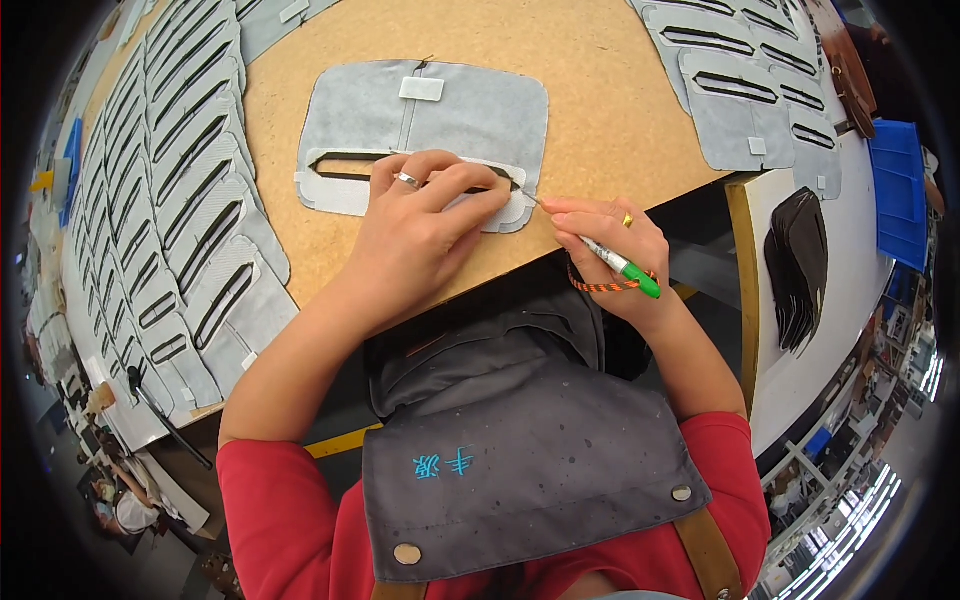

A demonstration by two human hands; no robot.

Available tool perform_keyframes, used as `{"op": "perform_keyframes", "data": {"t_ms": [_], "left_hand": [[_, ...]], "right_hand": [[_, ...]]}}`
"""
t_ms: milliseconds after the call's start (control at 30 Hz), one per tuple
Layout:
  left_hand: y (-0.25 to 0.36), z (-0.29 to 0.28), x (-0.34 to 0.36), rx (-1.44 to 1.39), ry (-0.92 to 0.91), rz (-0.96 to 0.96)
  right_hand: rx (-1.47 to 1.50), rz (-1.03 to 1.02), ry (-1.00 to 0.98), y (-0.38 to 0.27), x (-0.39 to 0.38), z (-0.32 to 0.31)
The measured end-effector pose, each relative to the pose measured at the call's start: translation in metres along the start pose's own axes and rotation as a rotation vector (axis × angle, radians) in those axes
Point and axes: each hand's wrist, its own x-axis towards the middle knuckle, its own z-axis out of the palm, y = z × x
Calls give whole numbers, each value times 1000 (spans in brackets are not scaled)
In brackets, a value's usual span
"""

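Observation:
A grey fabric panel (pixel 470 110) lies on the table in front of me, with a white tab (pixel 421 89) near its far edge. Across its near part runs a long dark slot (pixel 345 164) framed by a white strip. My left hand (pixel 425 215) presses on the panel with bent fingers at the slot, covering its middle. My right hand (pixel 610 240) grips a slim white pen with a green end (pixel 625 265). Its thin front end points at the panel's near right corner, beside the slot's end; whether it touches cannot be made out.
Overlapping rows of similar slotted grey panels (pixel 190 190) cover the table's left side. More panels (pixel 735 100) lie at the far right. Dark stacked pieces (pixel 797 265) rest on a white surface at right, near a blue bin (pixel 897 190). The wooden table's (pixel 600 120) near edge runs below my hands.

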Motion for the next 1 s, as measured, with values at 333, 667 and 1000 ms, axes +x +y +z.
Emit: {"op": "perform_keyframes", "data": {"t_ms": [333, 667, 1000], "left_hand": [[-3, 11, -5, 40, 45, 91], [-1, 11, -2, -45, 87, 78], [0, 11, -3, -38, 44, 39]], "right_hand": [[139, 113, 14, -5, 7, -3], [310, 273, -70, -10, 20, -6], [40, 37, -113, -9, 33, -4]]}}
